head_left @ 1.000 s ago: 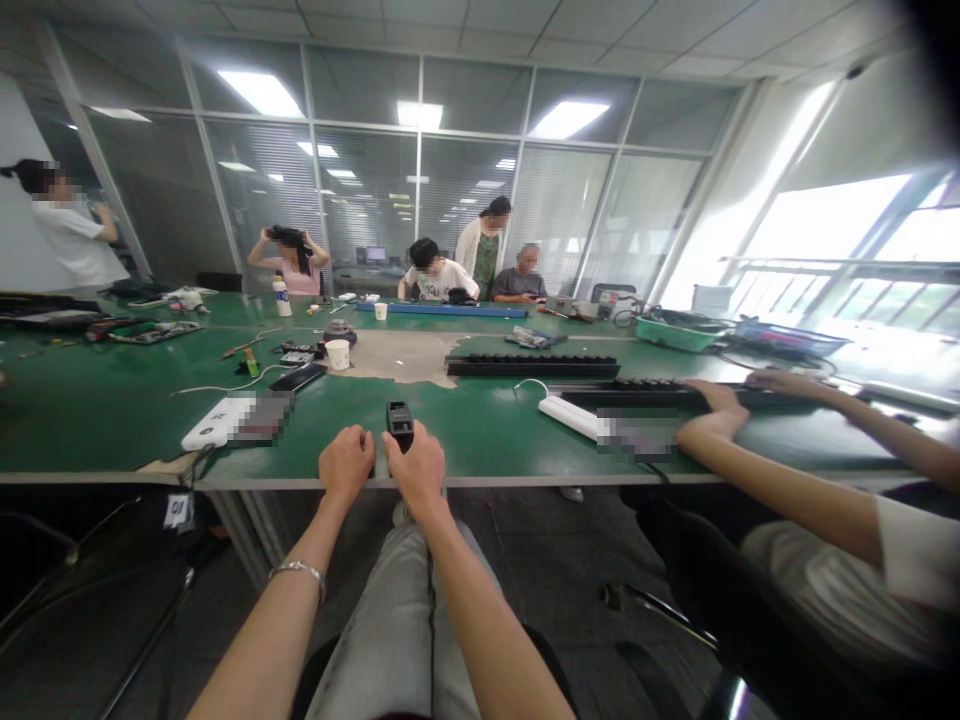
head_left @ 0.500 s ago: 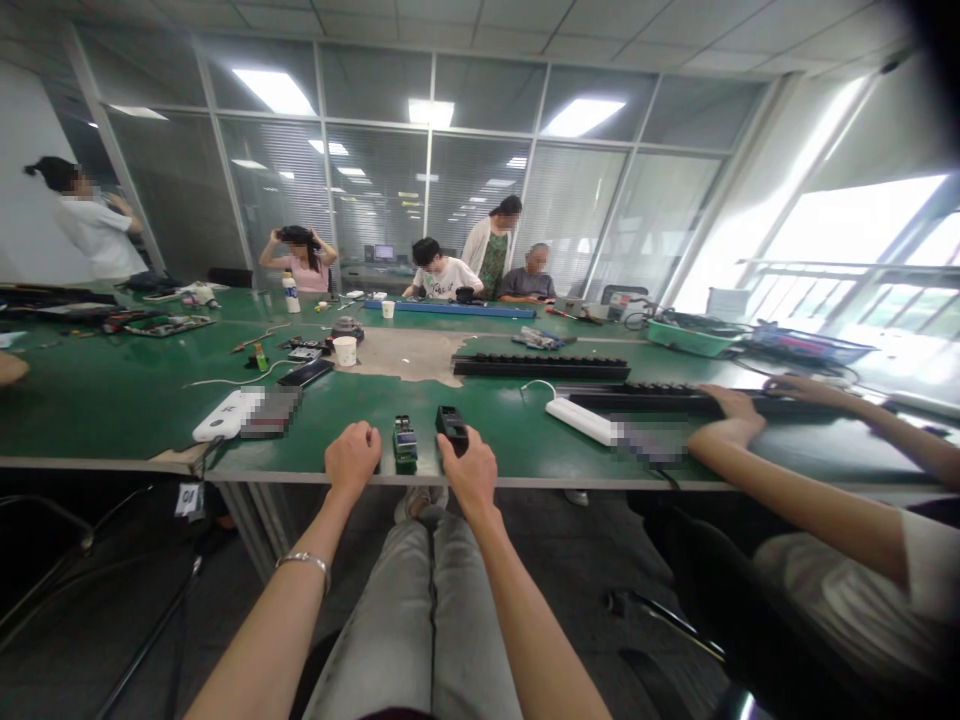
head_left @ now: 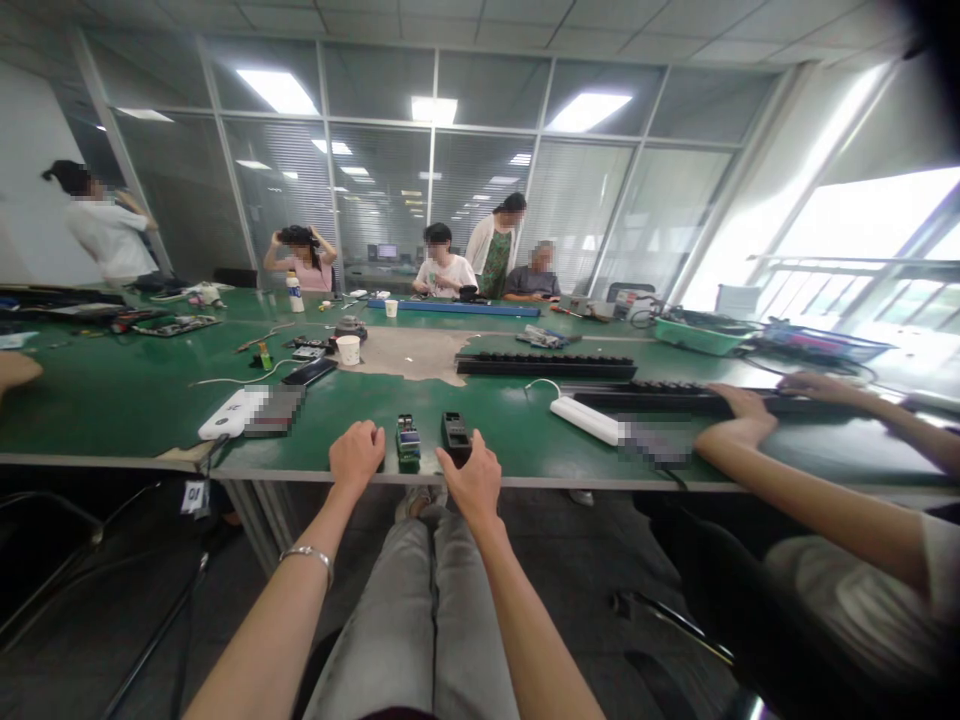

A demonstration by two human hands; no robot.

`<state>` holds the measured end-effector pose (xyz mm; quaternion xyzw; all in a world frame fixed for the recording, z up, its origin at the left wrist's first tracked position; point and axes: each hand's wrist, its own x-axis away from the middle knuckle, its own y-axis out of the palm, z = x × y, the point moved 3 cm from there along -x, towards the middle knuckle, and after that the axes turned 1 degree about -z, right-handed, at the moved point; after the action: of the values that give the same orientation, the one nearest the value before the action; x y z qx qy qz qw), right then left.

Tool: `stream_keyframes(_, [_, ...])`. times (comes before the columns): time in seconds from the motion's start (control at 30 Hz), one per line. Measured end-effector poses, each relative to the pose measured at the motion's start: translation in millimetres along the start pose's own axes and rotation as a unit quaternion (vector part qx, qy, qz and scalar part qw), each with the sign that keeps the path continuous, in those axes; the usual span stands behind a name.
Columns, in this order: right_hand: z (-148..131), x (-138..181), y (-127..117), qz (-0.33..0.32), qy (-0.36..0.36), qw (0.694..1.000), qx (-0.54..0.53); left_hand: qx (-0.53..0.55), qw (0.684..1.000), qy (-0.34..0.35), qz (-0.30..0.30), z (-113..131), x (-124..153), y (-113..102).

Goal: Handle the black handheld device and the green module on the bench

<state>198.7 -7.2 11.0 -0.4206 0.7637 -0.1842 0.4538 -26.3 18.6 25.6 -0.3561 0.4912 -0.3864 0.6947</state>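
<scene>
My left hand point(head_left: 357, 457) rests on the near edge of the green table, its fingers curled in and nothing seen in them. Just right of it lies a small green circuit board point(head_left: 408, 440) with components on top, apart from the hand. My right hand point(head_left: 474, 472) has its thumb on the left and its fingers on the right of a black plastic housing point(head_left: 454, 432), holding it by the near end. The housing's hollow inside faces up, and its lower end is partly hidden by the hand.
A co-worker's hands point(head_left: 742, 402) are on a long black rail point(head_left: 675, 400) at the right. Nearby are a white power strip point(head_left: 586, 421), another black rail point(head_left: 546, 366), a white power bank point(head_left: 232, 413), a phone point(head_left: 310, 372) and a paper cup point(head_left: 349, 350). Several people are across the table.
The black housing has come slightly nearer and turned straighter, with my right hand at its near end. My left hand and the circuit board stay put. The view has shifted slightly.
</scene>
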Motion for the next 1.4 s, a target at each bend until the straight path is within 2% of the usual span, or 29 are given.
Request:
stream_keyframes(0.13, [2,0,2,0.007,-0.004,1.000,-0.013,-0.008,1.000,-0.005,0.018,1,3,-2])
stream_keyframes(0.53, [-2,4,-4,0.005,0.002,0.999,-0.038,-0.003,1.000,-0.008,0.017,3,5,-6])
stream_keyframes(0.67, [-16,-7,-16,0.008,0.049,0.996,-0.073,-0.002,1.000,-0.018,0.013,4,5,-7])
stream_keyframes(0.73, [-32,-14,-22,0.014,0.038,0.995,-0.096,-0.002,1.000,-0.024,0.011,4,5,-8])
stream_keyframes(0.83, [-58,-19,-24,-0.012,0.016,0.993,-0.114,-0.006,1.000,-0.025,0.013,4,5,-8])
stream_keyframes(0.97, [-81,-17,-13,-0.076,0.028,0.994,-0.078,-0.008,1.000,-0.017,0.012,3,4,-6])
stream_keyframes(1.07, [-86,-13,-4,-0.105,0.025,0.993,-0.052,-0.005,1.000,-0.017,0.008,2,3,-4])
stream_keyframes(1.4, [-95,-6,8,-0.127,-0.023,0.992,0.009,-0.004,1.000,-0.018,0.005,1,3,-3])
